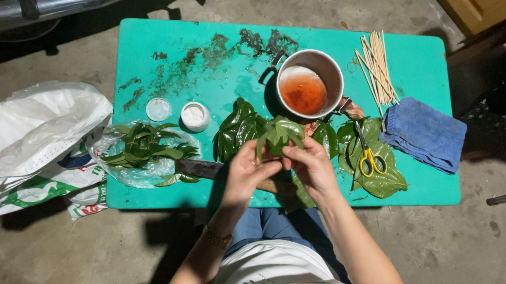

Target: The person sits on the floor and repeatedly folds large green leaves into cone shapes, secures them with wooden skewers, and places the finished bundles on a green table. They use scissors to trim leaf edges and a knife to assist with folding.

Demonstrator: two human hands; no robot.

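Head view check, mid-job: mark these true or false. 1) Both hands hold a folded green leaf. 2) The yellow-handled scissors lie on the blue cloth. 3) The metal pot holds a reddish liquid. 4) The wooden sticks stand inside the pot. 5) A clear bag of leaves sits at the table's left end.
1) True: the left hand and right hand pinch the folded green leaf between their fingers.
2) False: the scissors lie on loose leaves, beside the blue cloth.
3) True: the metal pot holds reddish liquid.
4) False: the wooden sticks lie flat on the green table, right of the pot.
5) True: the clear bag of leaves is there.
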